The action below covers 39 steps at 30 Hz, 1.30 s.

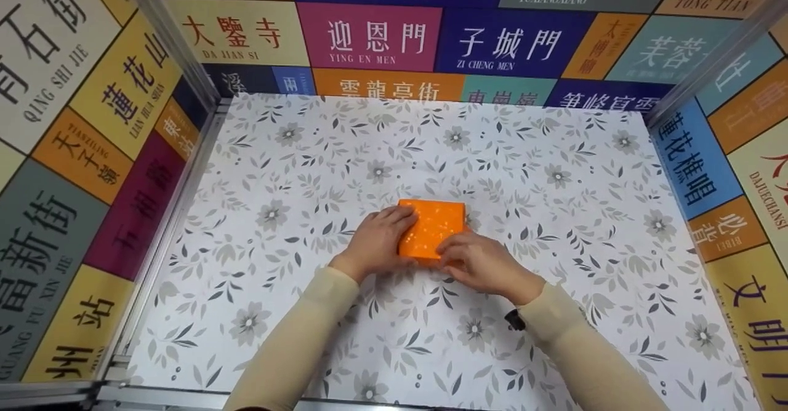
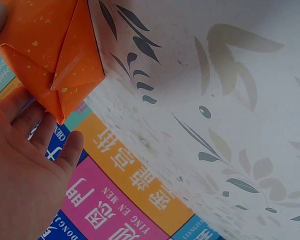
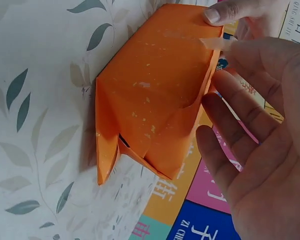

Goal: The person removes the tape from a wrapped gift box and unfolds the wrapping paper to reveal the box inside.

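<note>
Packet [image 1: 433, 229]: orange, folded, on the patterned table [image 1: 542, 146] near its middle, directly between two hands.
Long axis: none clear from above, where the top looks almost square; a flap [image 3: 106, 150] juts from its right end.
Left hand [image 1: 378, 239]: grips the left side, fingers over the top, thumb toward the near side.
Right hand [image 1: 480, 262]: pinches the near right corner, fingers above and thumb below; whether the pale strip [image 3: 205, 43] by the thumb is tape, one cannot tell.
Nearer hand: neither, as both touch the packet; the right hand's hold on that corner seems to matter most.
Forearms: sleeved, slanting inward from the near side.
</note>
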Each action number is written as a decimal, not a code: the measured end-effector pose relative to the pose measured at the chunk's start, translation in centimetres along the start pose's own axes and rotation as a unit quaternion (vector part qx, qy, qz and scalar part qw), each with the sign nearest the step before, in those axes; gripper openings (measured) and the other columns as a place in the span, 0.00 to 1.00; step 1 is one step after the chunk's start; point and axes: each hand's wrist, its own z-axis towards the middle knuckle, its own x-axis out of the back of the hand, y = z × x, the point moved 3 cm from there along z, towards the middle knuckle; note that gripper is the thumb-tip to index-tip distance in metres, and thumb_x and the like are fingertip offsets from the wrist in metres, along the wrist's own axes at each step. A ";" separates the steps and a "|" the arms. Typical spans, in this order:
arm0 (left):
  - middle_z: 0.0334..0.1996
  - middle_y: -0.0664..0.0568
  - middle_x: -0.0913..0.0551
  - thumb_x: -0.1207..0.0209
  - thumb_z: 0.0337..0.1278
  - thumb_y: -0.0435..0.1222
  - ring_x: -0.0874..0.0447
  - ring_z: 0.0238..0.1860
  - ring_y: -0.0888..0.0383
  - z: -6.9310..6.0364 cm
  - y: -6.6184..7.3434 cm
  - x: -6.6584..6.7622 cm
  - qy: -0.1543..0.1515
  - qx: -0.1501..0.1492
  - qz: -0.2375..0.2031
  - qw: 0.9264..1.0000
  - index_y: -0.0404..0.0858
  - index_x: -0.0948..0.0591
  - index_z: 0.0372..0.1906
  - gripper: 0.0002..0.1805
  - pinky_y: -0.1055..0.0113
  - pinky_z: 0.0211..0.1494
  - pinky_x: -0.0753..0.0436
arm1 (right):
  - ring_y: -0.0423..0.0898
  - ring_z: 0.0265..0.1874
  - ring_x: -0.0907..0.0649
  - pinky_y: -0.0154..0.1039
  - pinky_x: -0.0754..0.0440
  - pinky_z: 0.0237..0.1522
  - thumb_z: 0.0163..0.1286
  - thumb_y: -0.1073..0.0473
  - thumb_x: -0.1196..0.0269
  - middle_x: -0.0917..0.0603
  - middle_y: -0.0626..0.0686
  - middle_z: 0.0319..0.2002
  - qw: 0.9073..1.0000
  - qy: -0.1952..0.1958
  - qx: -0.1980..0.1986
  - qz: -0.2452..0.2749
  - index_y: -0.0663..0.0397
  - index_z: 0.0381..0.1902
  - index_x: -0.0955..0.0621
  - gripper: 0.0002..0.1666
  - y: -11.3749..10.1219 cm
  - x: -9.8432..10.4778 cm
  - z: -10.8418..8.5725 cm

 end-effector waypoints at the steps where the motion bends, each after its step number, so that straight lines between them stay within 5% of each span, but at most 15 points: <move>1: 0.76 0.54 0.40 0.36 0.49 0.67 0.45 0.75 0.53 0.0 0.0 0.1 0.000 0.001 0.000 1.000 0.44 0.36 0.76 0.52 0.49 0.73 0.40 | 0.46 0.48 0.18 0.44 0.19 0.49 0.60 0.61 0.29 0.15 0.47 0.46 1.000 -0.001 0.011 -0.005 0.49 0.34 0.11 0.03 -0.1 0.0 -0.1; 10: 0.75 0.53 0.39 0.37 0.48 0.69 0.44 0.74 0.53 0.0 -0.1 0.3 0.008 -0.001 -0.007 1.000 0.43 0.35 0.76 0.54 0.49 0.73 0.40 | 0.44 0.44 0.17 0.43 0.17 0.44 0.58 0.60 0.27 0.14 0.46 0.43 0.998 0.018 0.065 -0.014 0.46 0.34 0.10 0.05 -0.5 0.0 -0.6; 21: 0.76 0.54 0.39 0.33 0.49 0.63 0.44 0.74 0.53 0.2 -0.2 0.2 0.002 -0.002 0.009 1.000 0.44 0.35 0.76 0.51 0.50 0.73 0.39 | 0.43 0.46 0.18 0.44 0.18 0.48 0.66 0.57 0.33 0.14 0.47 0.46 1.000 0.002 -0.022 0.022 0.51 0.37 0.11 0.06 0.7 0.7 -0.9; 27: 0.75 0.54 0.38 0.33 0.50 0.62 0.44 0.74 0.53 0.1 -0.1 0.0 -0.001 -0.003 0.008 1.000 0.44 0.34 0.75 0.50 0.50 0.72 0.39 | 0.47 0.53 0.21 0.46 0.20 0.53 0.65 0.57 0.33 0.19 0.50 0.55 0.996 0.043 -0.075 -0.029 0.52 0.45 0.14 0.11 1.9 0.3 -0.9; 32: 0.76 0.54 0.39 0.33 0.49 0.62 0.45 0.75 0.53 0.1 0.0 0.0 -0.004 0.000 0.006 1.000 0.44 0.35 0.76 0.51 0.50 0.73 0.40 | 0.52 0.60 0.24 0.50 0.24 0.58 0.65 0.55 0.33 0.23 0.53 0.62 0.991 0.032 -0.105 -0.071 0.55 0.58 0.18 0.24 2.4 -0.2 -0.9; 39: 0.75 0.53 0.38 0.32 0.48 0.63 0.43 0.74 0.52 0.1 0.2 0.1 -0.002 -0.006 0.014 1.000 0.43 0.35 0.75 0.52 0.50 0.72 0.39 | 0.55 0.64 0.27 0.55 0.26 0.61 0.68 0.53 0.34 0.27 0.55 0.68 0.985 0.023 -0.154 -0.072 0.58 0.64 0.21 0.28 2.8 -0.3 -0.9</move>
